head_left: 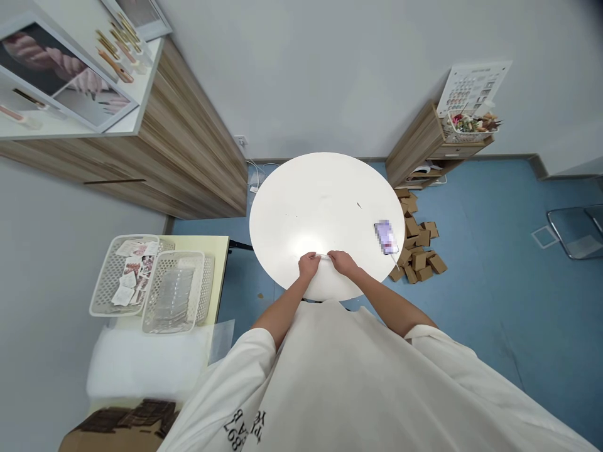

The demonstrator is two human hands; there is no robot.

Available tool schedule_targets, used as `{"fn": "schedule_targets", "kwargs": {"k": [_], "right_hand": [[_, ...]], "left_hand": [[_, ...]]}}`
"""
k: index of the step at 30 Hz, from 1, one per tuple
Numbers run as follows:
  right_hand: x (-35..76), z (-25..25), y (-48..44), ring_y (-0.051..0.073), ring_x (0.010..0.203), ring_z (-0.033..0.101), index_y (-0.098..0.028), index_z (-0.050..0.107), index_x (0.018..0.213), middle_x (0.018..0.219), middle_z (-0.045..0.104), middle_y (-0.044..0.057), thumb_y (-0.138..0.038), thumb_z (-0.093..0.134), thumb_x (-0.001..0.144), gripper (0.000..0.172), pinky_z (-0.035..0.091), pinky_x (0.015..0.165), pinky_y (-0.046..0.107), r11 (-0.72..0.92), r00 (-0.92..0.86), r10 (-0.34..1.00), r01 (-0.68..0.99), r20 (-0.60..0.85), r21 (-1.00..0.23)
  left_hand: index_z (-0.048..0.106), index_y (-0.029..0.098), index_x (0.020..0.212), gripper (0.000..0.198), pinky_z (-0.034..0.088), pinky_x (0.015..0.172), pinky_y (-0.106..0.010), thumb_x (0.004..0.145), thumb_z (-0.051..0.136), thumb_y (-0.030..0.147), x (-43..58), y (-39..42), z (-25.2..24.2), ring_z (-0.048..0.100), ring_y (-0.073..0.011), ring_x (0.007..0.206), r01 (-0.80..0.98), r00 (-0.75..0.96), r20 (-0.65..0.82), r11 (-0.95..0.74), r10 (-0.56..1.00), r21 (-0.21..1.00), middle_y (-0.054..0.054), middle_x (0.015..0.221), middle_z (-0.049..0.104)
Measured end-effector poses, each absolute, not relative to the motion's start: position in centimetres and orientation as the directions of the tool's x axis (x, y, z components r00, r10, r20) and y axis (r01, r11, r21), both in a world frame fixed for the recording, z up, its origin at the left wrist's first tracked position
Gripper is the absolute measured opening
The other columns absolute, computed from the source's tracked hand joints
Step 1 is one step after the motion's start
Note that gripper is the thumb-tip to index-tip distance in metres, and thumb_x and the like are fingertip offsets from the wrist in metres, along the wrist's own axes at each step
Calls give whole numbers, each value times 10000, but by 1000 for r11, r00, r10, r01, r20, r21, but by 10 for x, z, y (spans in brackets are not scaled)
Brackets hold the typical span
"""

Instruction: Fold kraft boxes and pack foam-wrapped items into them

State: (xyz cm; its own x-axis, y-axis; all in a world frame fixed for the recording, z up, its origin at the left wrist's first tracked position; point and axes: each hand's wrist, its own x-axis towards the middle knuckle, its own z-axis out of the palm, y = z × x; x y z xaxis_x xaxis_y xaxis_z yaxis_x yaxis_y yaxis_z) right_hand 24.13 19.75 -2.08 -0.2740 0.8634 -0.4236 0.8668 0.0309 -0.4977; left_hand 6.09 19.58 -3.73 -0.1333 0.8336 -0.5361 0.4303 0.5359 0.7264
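Both hands are over the near part of a round white table [325, 188]. My left hand [309, 265] and my right hand [343, 261] pinch the two ends of a small, thin white strip [324, 256] stretched between them. Its exact kind is too small and pale to make out against the white tabletop. A purple phone-like object [385, 237], partly blurred, lies to the right of my right hand, with a white cable at its lower end. A small dark sliver [358, 204] rests farther back on the table.
Small brown cardboard boxes [417, 248] are heaped on the floor at the table's right. On the left, a pale yellow table [220, 263] bears two white baskets [202, 301] beside bubble wrap [141, 364]. A wooden cabinet [188, 125] stands behind it; a folding chair [572, 235] is far right.
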Motion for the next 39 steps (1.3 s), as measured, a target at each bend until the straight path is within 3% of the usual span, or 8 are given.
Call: {"fn": "schedule_targets", "kwargs": {"k": [7, 11, 17, 23, 25, 28, 32, 39], "right_hand": [[235, -26, 192, 260, 927, 614, -204, 622, 1165, 1050, 677, 126, -141, 446, 947, 287, 411, 817, 337, 194, -330, 839, 924, -432, -328], [234, -28, 192, 291, 984, 597, -195, 615, 1144, 1055, 667, 147, -102, 418, 932, 304, 400, 880, 384, 197, -344, 851, 909, -397, -367], [233, -24, 203, 306, 1056, 592, -174, 597, 1214, 1132, 657, 170, -136, 431, 943, 320, 402, 945, 405, 88, -276, 864, 906, -421, -415], [236, -31, 197, 262, 1236, 547, -139, 273, 1546, 1386, 560, 162, -229, 311, 1015, 540, 434, 1014, 376, -211, -51, 906, 807, -421, -551], [239, -38, 186, 252, 1250, 552, -138, 309, 1531, 1403, 550, 163, -230, 351, 1002, 538, 440, 1024, 366, -309, 23, 893, 758, -450, -575], [242, -48, 166, 238, 1142, 624, -181, 495, 1387, 1293, 630, 130, -242, 404, 983, 418, 487, 964, 358, -434, 65, 841, 672, -536, -600], [238, -57, 145, 209, 1086, 645, -223, 617, 1180, 1193, 678, 70, -228, 469, 939, 282, 506, 949, 350, -467, 33, 828, 593, -560, -656], [227, -57, 157, 222, 1166, 614, -224, 594, 1302, 1383, 578, 84, -283, 551, 900, 409, 492, 1017, 369, -433, -16, 854, 532, -521, -728]], "left_hand": [[730, 207, 1081, 265, 521, 993, -377, 825, 720, 277, 61, 191, -41, 688, -224, 1088, 377, -151, -550, 562, 821, 736, -84, 1171, 735], [684, 209, 1120, 327, 532, 970, -364, 799, 742, 240, 62, 189, -46, 694, -209, 1066, 330, -178, -564, 589, 807, 738, -85, 1165, 728], [583, 197, 1222, 522, 531, 951, -351, 739, 774, 142, 60, 180, -60, 695, -195, 1030, 304, -115, -571, 576, 813, 759, -95, 1179, 696], [516, 189, 1292, 583, 503, 966, -329, 756, 734, 118, 50, 172, -66, 644, -214, 1134, 375, -33, -582, 550, 813, 746, -125, 1271, 635], [503, 189, 1298, 555, 495, 968, -328, 782, 697, 121, 46, 169, -65, 628, -218, 1158, 391, -41, -599, 564, 800, 727, -131, 1290, 623], [514, 184, 1266, 491, 483, 975, -330, 800, 651, 117, 43, 163, -65, 615, -222, 1174, 418, -36, -621, 576, 783, 702, -136, 1306, 614], [529, 196, 1233, 461, 470, 988, -344, 791, 649, 144, 43, 156, -64, 618, -227, 1167, 428, 19, -617, 551, 787, 716, -127, 1323, 612], [553, 239, 1266, 469, 450, 1025, -364, 805, 638, 225, 51, 170, -59, 545, -257, 1290, 413, 98, -597, 514, 796, 752, -90, 1427, 559]]}}
